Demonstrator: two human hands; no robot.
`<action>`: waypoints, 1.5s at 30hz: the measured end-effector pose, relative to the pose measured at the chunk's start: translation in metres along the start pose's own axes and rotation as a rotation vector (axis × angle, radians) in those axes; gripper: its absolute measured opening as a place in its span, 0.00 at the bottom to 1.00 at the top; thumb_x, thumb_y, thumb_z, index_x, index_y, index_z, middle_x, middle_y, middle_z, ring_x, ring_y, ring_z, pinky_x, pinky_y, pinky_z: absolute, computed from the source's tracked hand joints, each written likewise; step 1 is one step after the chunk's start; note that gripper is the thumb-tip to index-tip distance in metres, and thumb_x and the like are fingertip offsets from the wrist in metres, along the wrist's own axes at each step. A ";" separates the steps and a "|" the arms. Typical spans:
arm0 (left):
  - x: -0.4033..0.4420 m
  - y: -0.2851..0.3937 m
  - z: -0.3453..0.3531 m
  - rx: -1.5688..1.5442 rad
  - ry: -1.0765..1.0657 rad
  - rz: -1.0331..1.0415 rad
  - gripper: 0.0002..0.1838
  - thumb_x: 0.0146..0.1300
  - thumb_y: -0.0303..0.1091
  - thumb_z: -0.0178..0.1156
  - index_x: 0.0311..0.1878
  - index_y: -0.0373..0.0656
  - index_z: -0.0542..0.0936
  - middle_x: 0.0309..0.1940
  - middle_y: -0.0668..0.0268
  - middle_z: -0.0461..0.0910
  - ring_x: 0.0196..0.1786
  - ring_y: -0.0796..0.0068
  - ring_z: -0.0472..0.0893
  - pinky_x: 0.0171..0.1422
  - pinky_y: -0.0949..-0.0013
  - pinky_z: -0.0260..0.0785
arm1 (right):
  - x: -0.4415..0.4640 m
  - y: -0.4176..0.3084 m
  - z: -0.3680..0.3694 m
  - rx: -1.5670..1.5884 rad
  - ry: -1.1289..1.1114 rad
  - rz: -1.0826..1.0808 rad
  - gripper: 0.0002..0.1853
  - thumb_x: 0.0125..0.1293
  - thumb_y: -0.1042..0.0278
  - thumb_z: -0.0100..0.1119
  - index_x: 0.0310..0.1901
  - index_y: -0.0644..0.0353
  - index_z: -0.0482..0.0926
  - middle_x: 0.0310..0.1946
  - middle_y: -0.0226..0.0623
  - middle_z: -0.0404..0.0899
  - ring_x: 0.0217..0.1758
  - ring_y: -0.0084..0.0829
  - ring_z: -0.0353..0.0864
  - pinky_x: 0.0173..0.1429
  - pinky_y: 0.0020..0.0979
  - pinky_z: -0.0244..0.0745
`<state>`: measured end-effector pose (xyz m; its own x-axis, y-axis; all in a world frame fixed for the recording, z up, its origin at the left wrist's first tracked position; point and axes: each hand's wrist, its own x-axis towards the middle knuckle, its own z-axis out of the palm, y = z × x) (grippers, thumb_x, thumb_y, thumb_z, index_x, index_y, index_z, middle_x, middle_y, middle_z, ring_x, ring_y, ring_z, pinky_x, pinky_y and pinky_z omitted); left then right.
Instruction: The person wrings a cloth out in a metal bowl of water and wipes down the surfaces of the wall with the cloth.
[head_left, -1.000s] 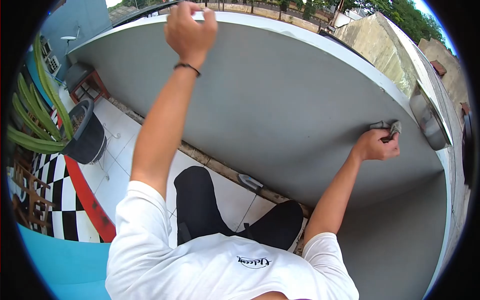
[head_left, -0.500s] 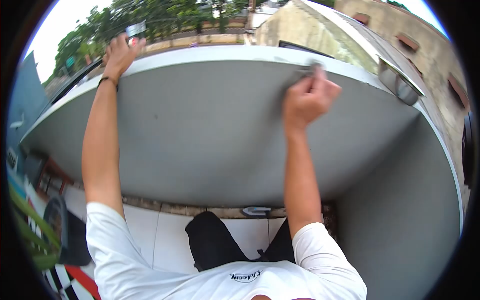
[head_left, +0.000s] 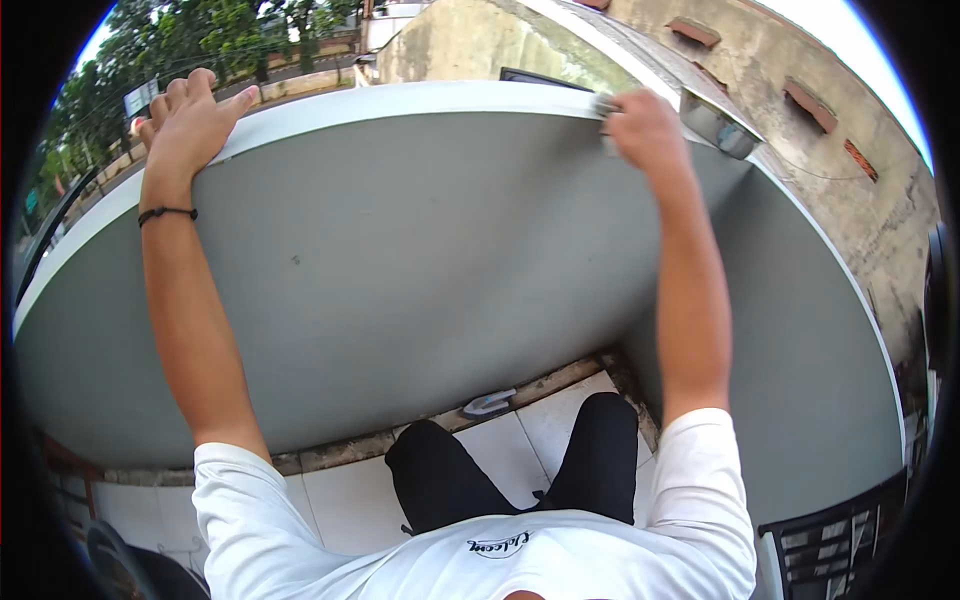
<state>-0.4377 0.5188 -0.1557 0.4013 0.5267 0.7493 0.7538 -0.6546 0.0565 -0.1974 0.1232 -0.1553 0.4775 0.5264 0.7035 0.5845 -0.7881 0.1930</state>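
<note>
A grey wall (head_left: 420, 260) with a white top edge (head_left: 400, 102) curves in front of me. At its far left, my left hand (head_left: 190, 125) rests on that edge with fingers and thumb spread, holding nothing. Toward the right end, my right hand (head_left: 648, 128) is closed around a small greyish rag (head_left: 604, 106), pressed at the white edge. The fingers hide most of the rag, and its exact material is hard to make out.
On the floor by the wall base lies a grey loop-handled scrub brush (head_left: 488, 403). A metal-looking fixture (head_left: 722, 128) sits beyond the right corner. A dark metal rack (head_left: 840, 540) stands lower right, and a dark pot (head_left: 140, 565) lower left. Trees and buildings lie beyond.
My right hand has moved right along the top edge with the rag. My left hand stays on the edge, its fingers now more spread. The view has turned to the right.
</note>
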 end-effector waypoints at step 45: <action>0.011 -0.019 -0.001 0.042 -0.071 0.045 0.37 0.55 0.71 0.60 0.60 0.54 0.76 0.62 0.51 0.70 0.68 0.45 0.64 0.69 0.43 0.54 | -0.089 -0.327 0.074 0.952 0.744 -0.548 0.16 0.53 0.77 0.60 0.45 0.70 0.81 0.31 0.36 0.73 0.35 0.33 0.75 0.37 0.32 0.76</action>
<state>-0.4483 0.5365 -0.1475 0.4704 0.5353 0.7015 0.7545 -0.6562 -0.0052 -0.3827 0.3575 -0.3317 -0.2581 0.1631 0.9523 0.9595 0.1587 0.2329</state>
